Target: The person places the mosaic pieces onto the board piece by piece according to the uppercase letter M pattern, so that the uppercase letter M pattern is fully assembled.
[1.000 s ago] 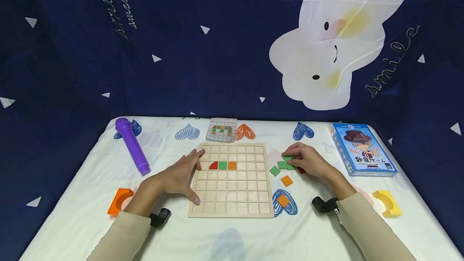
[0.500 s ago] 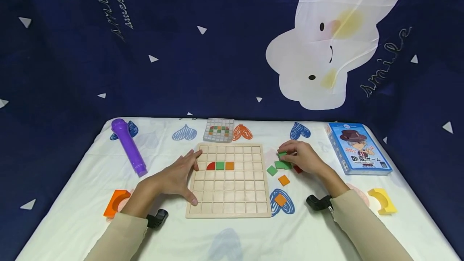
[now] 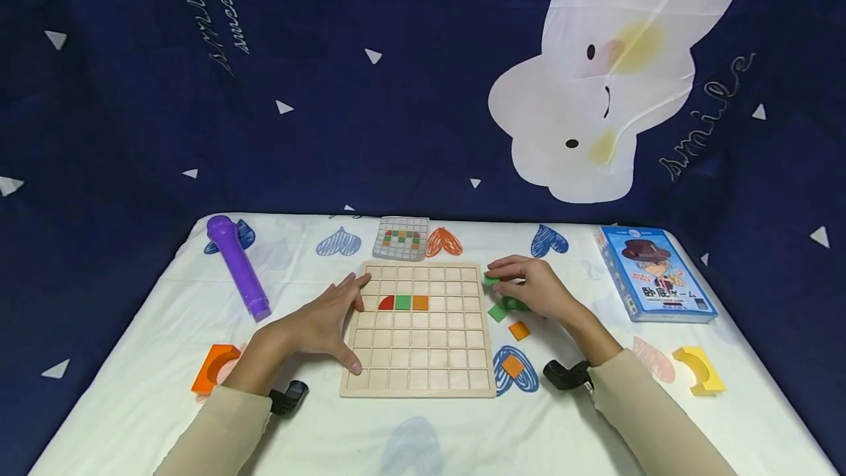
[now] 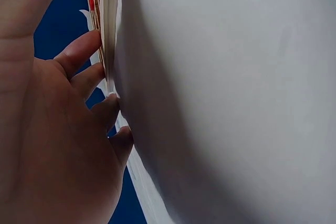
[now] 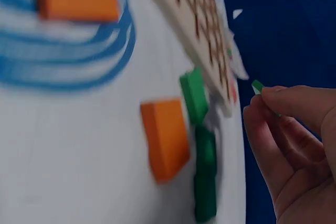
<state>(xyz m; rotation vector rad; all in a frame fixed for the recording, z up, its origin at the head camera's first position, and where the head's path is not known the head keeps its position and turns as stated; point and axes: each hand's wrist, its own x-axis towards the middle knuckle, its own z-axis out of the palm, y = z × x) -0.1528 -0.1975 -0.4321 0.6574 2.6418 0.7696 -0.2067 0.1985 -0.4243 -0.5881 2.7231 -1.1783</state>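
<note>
A wooden grid board (image 3: 423,358) lies mid-table, with a red quarter-round tile (image 3: 386,303), a green tile (image 3: 402,303) and an orange tile (image 3: 420,303) side by side in one row. My left hand (image 3: 324,322) rests along the board's left edge, thumb and fingers spread; the left wrist view shows fingertips (image 4: 93,40) against that edge. Thumb and fingers of my right hand (image 3: 538,291) pinch a green square tile (image 5: 256,86), held up near the board's right edge. Below that hand lie more loose green tiles (image 3: 498,312), partly covered by it.
Two loose orange tiles, one orange tile (image 3: 519,330) and a nearer orange tile (image 3: 512,366), lie right of the board. A pattern card (image 3: 401,239) lies behind it. A purple toy microphone (image 3: 239,268), an orange arch block (image 3: 214,369), a yellow arch block (image 3: 700,371) and a blue game box (image 3: 656,274) stand around.
My right hand has lifted a green tile from the loose pile and moved it left toward the board. The left hand keeps its place on the board edge.
</note>
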